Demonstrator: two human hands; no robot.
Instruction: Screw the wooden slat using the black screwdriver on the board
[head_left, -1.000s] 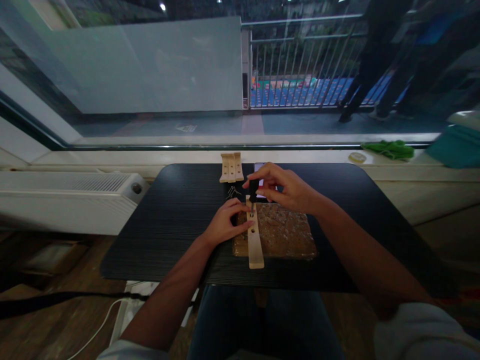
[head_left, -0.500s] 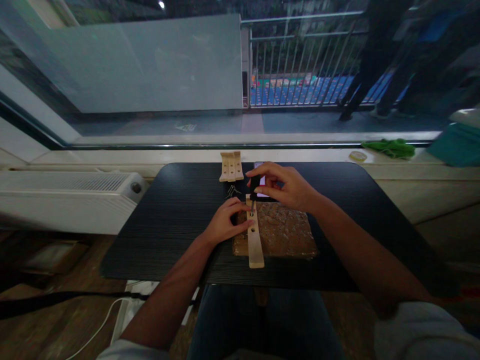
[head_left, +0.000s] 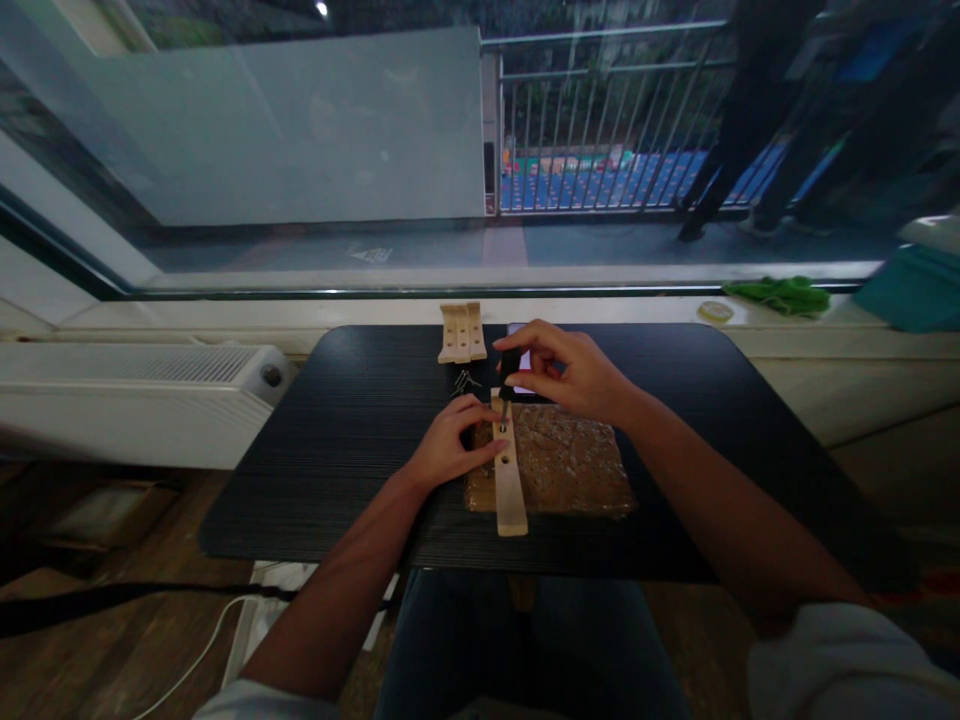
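Observation:
My right hand is closed around the black handle of a screwdriver, which stands upright. Its metal tip goes down into a hole in a pale wooden piece with a flared end. My left hand grips this wooden piece near that hole, thumb and fingers at its sides. The piece lies across the left part of a brown block wrapped in clear film, its near end reaching past the block's edge. Whether a screw sits under the tip is too small to tell.
Several similar wooden pieces stand together at the table's far edge, with a small pile of screws before them. A phone lies partly behind my right hand. On the sill are a green leafy thing and a yellowish round item.
My right hand's fingers have shifted very slightly on the screwdriver handle. The left hand, wooden piece and wrapped block keep their places.

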